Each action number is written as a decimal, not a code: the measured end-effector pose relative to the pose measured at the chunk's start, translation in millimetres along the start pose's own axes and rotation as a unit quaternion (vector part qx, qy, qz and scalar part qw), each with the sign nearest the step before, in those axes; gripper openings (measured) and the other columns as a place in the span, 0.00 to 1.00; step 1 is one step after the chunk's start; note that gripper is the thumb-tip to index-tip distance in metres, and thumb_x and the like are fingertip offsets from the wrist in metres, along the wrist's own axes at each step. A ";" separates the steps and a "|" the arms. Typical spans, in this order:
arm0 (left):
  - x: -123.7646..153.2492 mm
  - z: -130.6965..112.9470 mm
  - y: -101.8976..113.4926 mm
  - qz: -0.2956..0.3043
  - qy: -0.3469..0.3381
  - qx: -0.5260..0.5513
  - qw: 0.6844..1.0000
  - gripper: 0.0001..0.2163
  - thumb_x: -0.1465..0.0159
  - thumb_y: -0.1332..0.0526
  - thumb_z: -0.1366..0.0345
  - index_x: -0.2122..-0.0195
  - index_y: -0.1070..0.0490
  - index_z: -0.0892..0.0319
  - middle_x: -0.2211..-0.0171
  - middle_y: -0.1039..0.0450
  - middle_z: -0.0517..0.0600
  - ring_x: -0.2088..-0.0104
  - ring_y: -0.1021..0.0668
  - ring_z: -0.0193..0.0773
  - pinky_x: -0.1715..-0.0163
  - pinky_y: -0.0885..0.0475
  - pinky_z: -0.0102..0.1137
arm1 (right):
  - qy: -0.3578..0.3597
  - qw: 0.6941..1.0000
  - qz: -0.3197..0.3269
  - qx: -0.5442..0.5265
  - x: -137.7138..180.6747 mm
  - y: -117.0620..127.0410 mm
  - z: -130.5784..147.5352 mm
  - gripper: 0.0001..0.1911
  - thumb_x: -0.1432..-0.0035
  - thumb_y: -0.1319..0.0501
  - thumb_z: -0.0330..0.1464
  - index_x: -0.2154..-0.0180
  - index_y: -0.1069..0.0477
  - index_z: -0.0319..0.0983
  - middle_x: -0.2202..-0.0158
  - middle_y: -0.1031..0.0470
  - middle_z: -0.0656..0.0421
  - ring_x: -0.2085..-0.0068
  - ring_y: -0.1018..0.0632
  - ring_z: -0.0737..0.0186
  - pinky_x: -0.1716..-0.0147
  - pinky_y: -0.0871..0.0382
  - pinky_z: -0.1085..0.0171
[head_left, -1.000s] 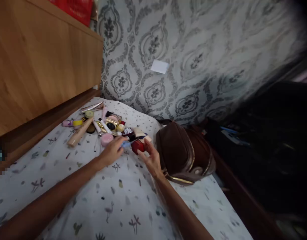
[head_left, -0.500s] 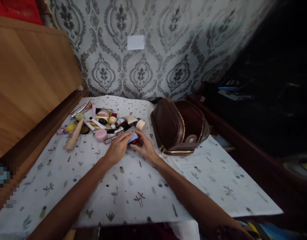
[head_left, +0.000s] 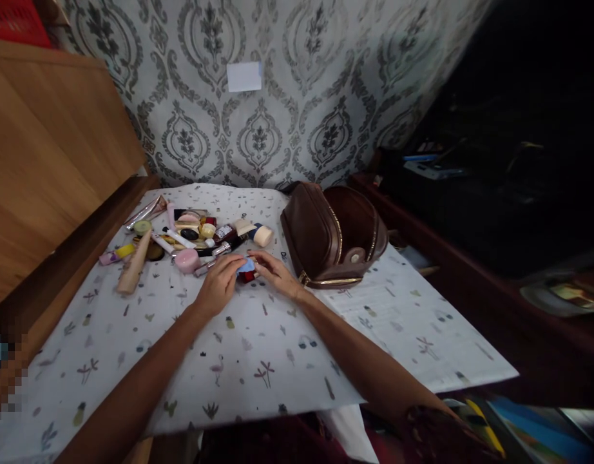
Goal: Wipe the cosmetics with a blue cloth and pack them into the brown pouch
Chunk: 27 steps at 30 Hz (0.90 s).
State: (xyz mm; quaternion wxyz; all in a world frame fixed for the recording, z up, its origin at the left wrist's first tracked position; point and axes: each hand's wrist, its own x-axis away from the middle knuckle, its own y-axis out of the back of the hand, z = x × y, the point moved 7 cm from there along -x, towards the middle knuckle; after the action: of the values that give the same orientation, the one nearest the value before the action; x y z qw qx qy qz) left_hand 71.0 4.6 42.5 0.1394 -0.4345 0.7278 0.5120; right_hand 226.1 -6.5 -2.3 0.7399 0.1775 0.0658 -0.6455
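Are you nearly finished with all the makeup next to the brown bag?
Not nearly. Done: nothing clearly; whether the brown bag holds anything cannot be seen. In hand: the left hand holds a small blue thing, the right hand touching it, above a red item. Remaining: the makeup pile lies loose on the sheet.

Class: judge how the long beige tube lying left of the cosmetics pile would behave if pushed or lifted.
The beige tube lies on its side and looks round, so a sideways push would probably roll it. It tapers, so it may curve. The printed cloth under it could slow that roll.
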 end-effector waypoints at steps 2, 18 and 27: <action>0.8 13.2 -0.9 0.009 0.047 0.002 0.999 0.17 0.33 0.50 0.74 0.47 0.28 0.59 0.49 0.26 0.57 0.47 0.25 0.45 0.43 0.30 0.44 | -0.010 1.000 -0.008 -0.023 1.1 -1.0 -1.8 0.30 0.38 0.41 0.52 0.42 0.33 0.41 0.50 0.25 0.53 0.52 0.23 0.57 0.55 0.25 0.59; 1.7 39.7 -7.4 0.034 0.096 0.015 0.995 0.18 0.36 0.51 0.77 0.53 0.25 0.59 0.56 0.25 0.54 0.52 0.24 0.43 0.49 0.28 0.40 | -0.021 0.995 0.010 -0.102 1.3 -3.1 2.0 0.29 0.40 0.35 0.47 0.42 0.30 0.40 0.48 0.24 0.52 0.52 0.22 0.58 0.51 0.25 0.57; 5.6 17.5 3.7 -0.006 0.054 -0.003 0.999 0.18 0.30 0.53 0.71 0.45 0.30 0.56 0.49 0.29 0.56 0.47 0.26 0.43 0.44 0.30 0.43 | -0.016 0.997 -0.070 -0.009 2.2 -2.8 5.2 0.27 0.40 0.38 0.49 0.46 0.28 0.40 0.56 0.22 0.54 0.58 0.20 0.59 0.57 0.21 0.57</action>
State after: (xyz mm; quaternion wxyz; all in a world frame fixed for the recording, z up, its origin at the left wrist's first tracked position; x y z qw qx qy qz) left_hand 60.6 17.4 33.5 0.1015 -0.4664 0.7300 0.4892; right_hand 223.0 -10.6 1.3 0.6955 0.1554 0.0716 -0.6978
